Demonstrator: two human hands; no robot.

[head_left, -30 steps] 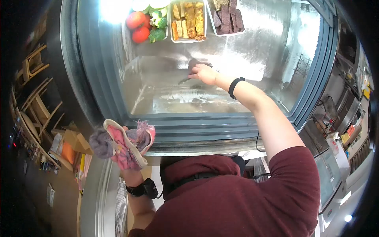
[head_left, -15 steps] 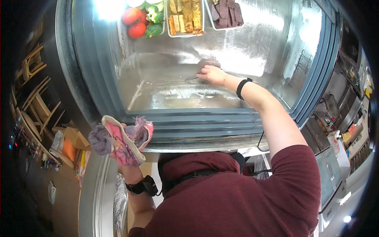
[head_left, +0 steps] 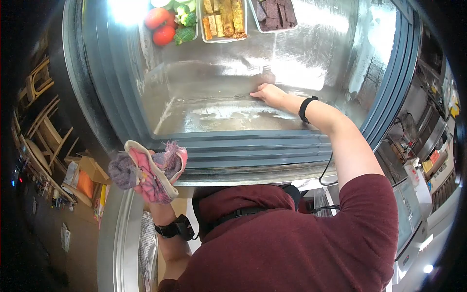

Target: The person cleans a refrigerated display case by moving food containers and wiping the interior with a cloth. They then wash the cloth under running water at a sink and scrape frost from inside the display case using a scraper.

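A bunched pink and grey cloth [head_left: 154,177] with a cream edge and frayed threads is gripped in my left hand [head_left: 152,155], whose fingers are mostly covered by it. This hand is over the front left rim of a metal-lined cabinet. Inside, my right hand [head_left: 268,94] reaches down to the wet, shiny metal floor [head_left: 219,109]. Its fingers are drawn together, with the index finger pointing left along a crease. A small dark streak [head_left: 241,96] lies just beyond the fingertip. Whatever may be between the fingers is too small to make out.
Along the cabinet's far side stand tubs of tomatoes [head_left: 163,35] and broccoli [head_left: 184,35], yellow-orange strips [head_left: 224,19] and dark purple-brown slabs [head_left: 275,14]. Ribbed grey rims [head_left: 243,148] frame the opening. Wooden chairs [head_left: 48,114] and a cardboard box [head_left: 90,170] are off left.
My right hand has shifted slightly right and its fingers have drawn closer together. My left hand keeps the cloth in nearly the same place. The view has moved a little.
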